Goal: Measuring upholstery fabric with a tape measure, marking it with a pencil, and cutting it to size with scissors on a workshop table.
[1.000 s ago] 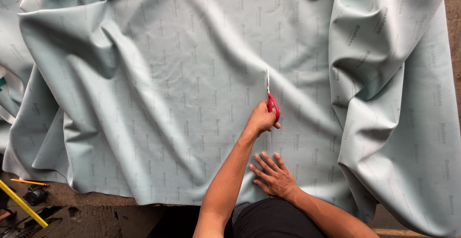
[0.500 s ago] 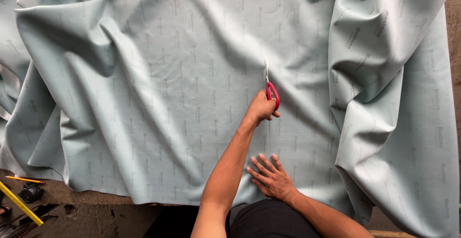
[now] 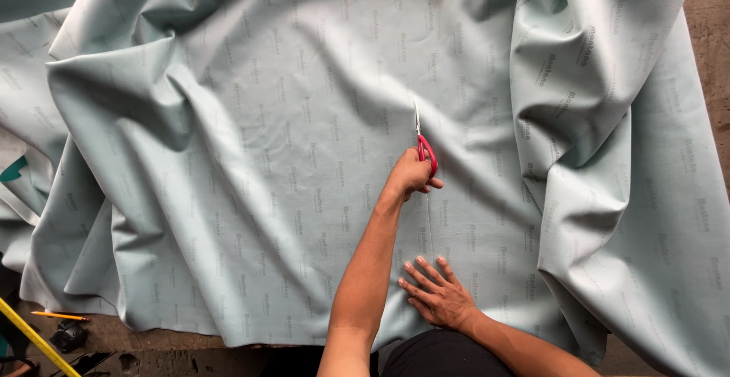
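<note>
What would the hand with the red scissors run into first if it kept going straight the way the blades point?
More of the flat pale green fabric ahead of the left hand and its scissors. Farther up the sheet, dark folds bunch near the top edge, probably the first real obstacle.

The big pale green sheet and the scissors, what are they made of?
The sheet looks like a coated fabric or thin vinyl, though I can't be sure: it has a smooth matte face, soft rounded folds, and small repeated printing all over. The scissors, held in the left hand, seem to have thin grey metal blades and glossy red handles, probably plastic. The right hand presses the sheet flat.
</note>
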